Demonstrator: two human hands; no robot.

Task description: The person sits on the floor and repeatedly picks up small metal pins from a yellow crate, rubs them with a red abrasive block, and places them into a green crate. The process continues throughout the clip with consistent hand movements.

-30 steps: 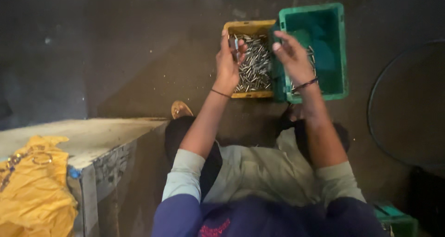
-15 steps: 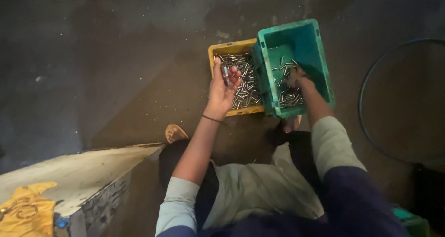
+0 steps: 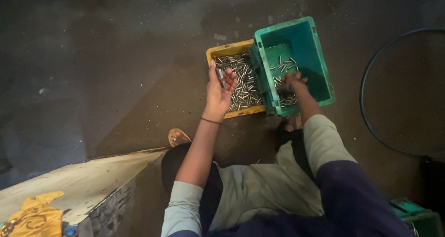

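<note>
Where the two bins stand touching side by side on the dark concrete floor [image 3: 116, 79], bare floor lies open to the left and beyond them, while a thin black hoop [image 3: 366, 121] curves near on the right and a pale block-like worktop [image 3: 83, 181] with a crumpled yellow cloth [image 3: 34, 216] sits well apart at lower left. The left hand [image 3: 219, 91] is raised palm-up over the yellow rectangular plastic bin [image 3: 229, 49], its grip loosely open with a few small silver metal pins [image 3: 241, 84] resting against the fingers; most pins lie in that bin. The right hand [image 3: 292, 84] reaches down into the green rectangular plastic bin [image 3: 320, 65] among scattered pins; whether its grip is clenched cannot be told. Compared with half a second earlier, the left palm has turned upward and opened.
</note>
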